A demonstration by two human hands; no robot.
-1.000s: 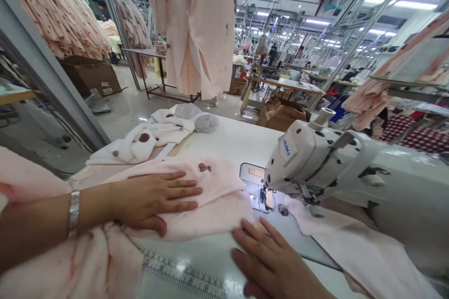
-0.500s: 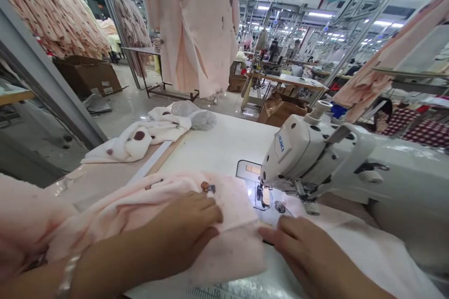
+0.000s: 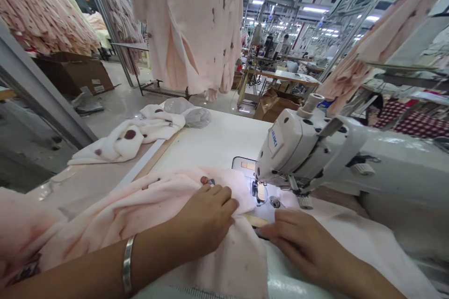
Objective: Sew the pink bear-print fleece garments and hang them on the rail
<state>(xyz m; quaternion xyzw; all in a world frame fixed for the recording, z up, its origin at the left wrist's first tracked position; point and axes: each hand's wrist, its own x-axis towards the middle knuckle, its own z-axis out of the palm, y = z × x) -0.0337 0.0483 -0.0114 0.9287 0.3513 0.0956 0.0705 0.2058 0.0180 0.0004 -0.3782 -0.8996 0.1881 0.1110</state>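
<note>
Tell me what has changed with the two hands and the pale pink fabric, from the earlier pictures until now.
The left hand, wearing a silver bangle, moved toward the needle, changing from flat to fingers curled onto the pale pink fabric. The right hand moved up to the fabric's edge, closer to the left. The white Juki sewing machine stayed in place.

Free room lies over the tabletop (image 3: 213, 142) past the pink fabric (image 3: 122, 210); the Juki sewing machine (image 3: 291, 145) blocks rightward.

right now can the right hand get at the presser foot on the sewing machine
Probably yes. The right hand rests on the pink cloth just in front of the presser foot, with only a strip of machine bed between them. The left hand stays to the other side, out of the way.
</note>
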